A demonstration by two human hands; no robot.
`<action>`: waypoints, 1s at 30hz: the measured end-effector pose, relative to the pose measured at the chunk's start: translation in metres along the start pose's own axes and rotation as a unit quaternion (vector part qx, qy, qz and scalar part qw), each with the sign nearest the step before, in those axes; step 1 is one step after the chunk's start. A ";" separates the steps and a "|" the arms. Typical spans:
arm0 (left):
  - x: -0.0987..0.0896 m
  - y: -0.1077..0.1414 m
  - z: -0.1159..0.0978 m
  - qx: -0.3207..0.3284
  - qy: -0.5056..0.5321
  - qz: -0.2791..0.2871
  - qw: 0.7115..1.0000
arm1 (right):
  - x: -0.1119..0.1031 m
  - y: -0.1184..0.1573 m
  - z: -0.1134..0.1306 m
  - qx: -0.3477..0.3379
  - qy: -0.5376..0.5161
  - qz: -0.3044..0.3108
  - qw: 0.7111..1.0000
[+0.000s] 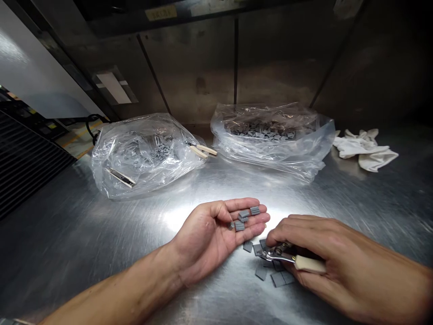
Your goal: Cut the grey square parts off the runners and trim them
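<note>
Cradling grey tiles (241, 219) on the open, upturned left hand (206, 232), fingers together so none slip | right hand (314, 239) curled shut around wood-handled pliers (280, 253) for a firm grip, their nose just above loose tiles (279, 279) on the steel tabletop (101, 225)

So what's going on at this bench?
A person is working bare-handed at a steel table. The left hand is held open, palm up, with a few small gray pieces on the fingers. The right hand grips small wood-handled pliers, their metal head among loose gray pieces on the table. Farther back sit a clear plastic bag and a second bag, both holding more gray pieces.
</note>
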State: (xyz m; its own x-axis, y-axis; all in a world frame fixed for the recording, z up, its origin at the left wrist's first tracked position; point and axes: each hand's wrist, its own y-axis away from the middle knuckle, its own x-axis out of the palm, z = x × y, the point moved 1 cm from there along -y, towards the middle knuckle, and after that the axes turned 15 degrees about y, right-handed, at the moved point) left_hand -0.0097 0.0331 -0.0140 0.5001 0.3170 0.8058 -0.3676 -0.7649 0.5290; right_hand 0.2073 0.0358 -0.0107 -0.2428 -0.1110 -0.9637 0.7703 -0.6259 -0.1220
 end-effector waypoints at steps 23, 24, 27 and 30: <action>0.004 0.001 -0.001 -0.008 -0.020 0.021 1.000 | 0.009 0.003 0.000 -0.005 -0.003 -0.065 0.998; 0.003 0.000 0.000 -0.008 -0.021 0.018 1.000 | 0.010 0.004 0.000 -0.004 -0.003 -0.066 0.998; 0.002 -0.002 0.000 -0.007 -0.017 0.019 1.000 | 0.012 0.006 -0.002 0.002 -0.001 -0.062 0.998; 0.000 -0.002 0.000 -0.010 -0.009 0.030 0.999 | 0.014 0.006 -0.004 -0.007 0.017 -0.068 0.997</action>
State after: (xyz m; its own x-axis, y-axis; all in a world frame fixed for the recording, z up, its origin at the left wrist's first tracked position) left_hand -0.0088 0.0348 -0.0150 0.4904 0.2614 0.8314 -0.4133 -0.7701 0.4859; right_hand 0.2109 0.0334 -0.0260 -0.3265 0.0005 -0.9452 0.7398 -0.6222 -0.2559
